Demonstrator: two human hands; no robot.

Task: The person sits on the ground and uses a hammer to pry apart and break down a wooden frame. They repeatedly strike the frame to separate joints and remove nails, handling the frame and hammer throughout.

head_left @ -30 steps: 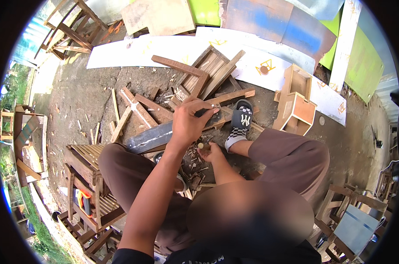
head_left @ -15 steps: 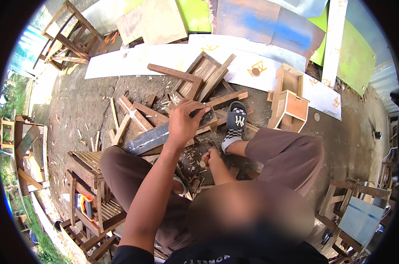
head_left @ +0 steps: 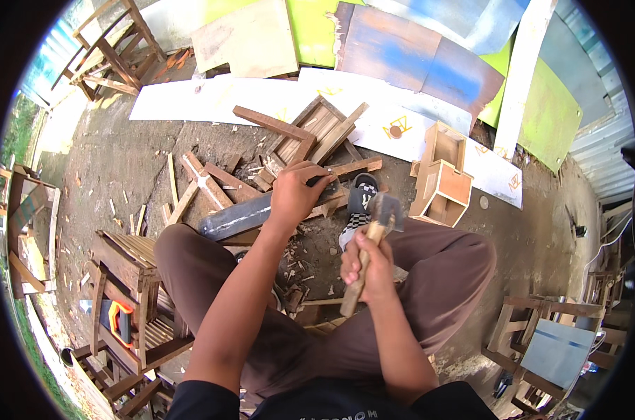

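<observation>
My right hand (head_left: 371, 264) is wrapped round the wooden handle of a hammer (head_left: 354, 295), its grey metal head raised and blurred over my right knee. My left hand (head_left: 296, 196) rests at the far right end of a dark grey wooden beam (head_left: 237, 220), fingers pinched together. Whatever sits between those fingertips is too small to make out. The beam lies slantwise in front of my left knee, with white streaks along its side. A brown wood strip (head_left: 356, 168) lies just beyond the beam's end, close to my sandalled foot (head_left: 361, 199).
Loose timber pieces (head_left: 205, 180) and chips litter the ground. Beyond them lies a slatted wooden frame (head_left: 310, 133). A small wooden cabinet (head_left: 445, 178) stands to the right. At left, a slatted stool (head_left: 125, 280) has an orange-handled saw (head_left: 121, 323) in it.
My right hand has lifted the hammer from low between my legs to above my right knee. My left hand stays at the beam's end. The view has shifted slightly.
</observation>
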